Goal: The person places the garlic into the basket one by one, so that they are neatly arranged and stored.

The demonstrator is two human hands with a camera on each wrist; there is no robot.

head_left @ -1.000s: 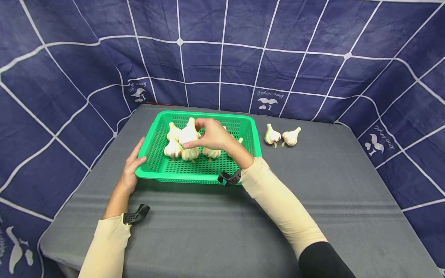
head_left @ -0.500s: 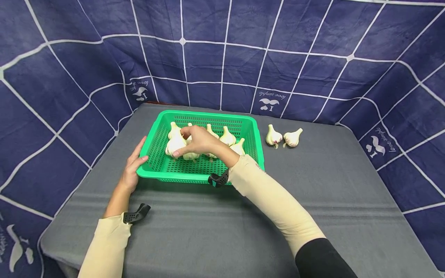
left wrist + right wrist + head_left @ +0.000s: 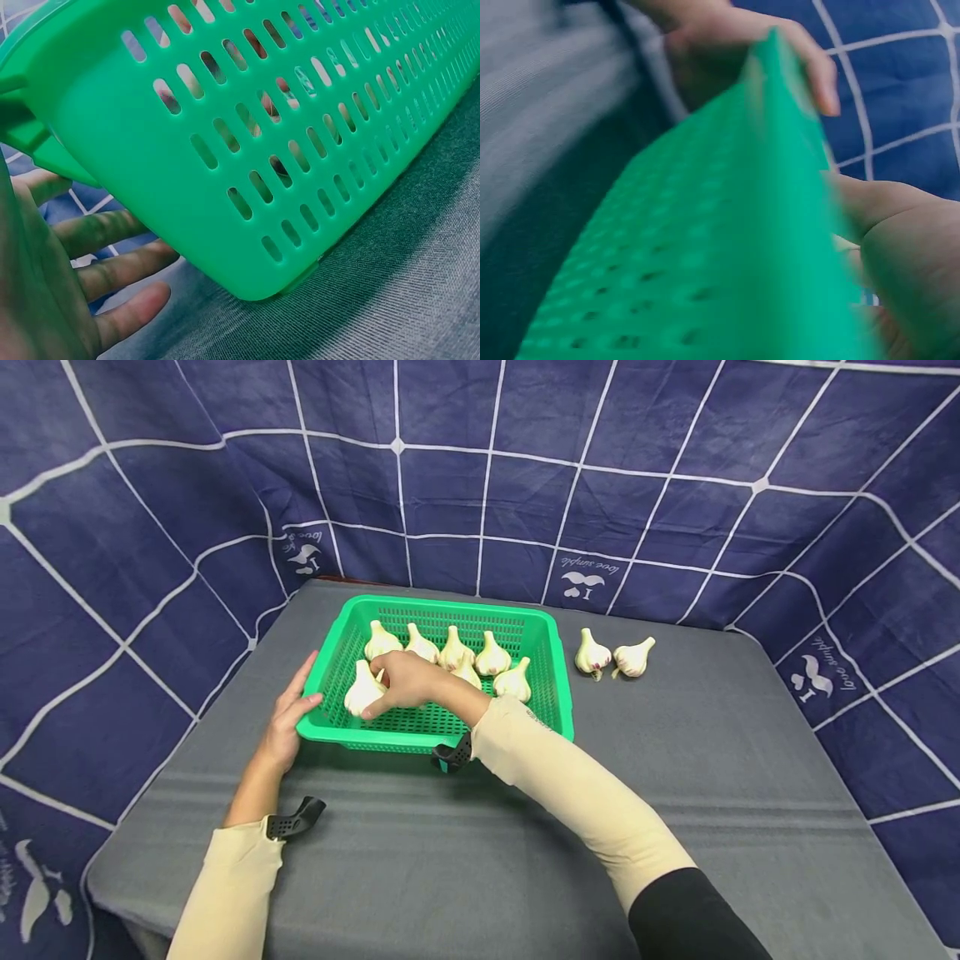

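Note:
In the head view my right hand (image 3: 408, 679) pinches a garlic bulb (image 3: 363, 692), stem up, at the front left inside the green plastic basket (image 3: 442, 743). Several more white garlic bulbs (image 3: 453, 652) stand in the basket behind and right of that hand, stems upward. At the basket's left side my left hand (image 3: 285, 718) holds the rim, thumb over the edge and fingers outside. The left wrist view shows those fingers (image 3: 124, 270) spread and fairly straight beside the slotted wall. A blurred basket rim hides most of the right hand's grip in the right wrist view.
Two garlic bulbs, one upright (image 3: 592, 652) and one leaning right (image 3: 633, 657), lie on the grey cloth-covered table (image 3: 712, 735) right of the basket. Blue cloth with white lines (image 3: 525, 468) hangs behind and around the table.
My right hand has moved left and toward the front of the basket with the garlic bulb, uncovering bulbs in the back row. The left hand stays at the rim.

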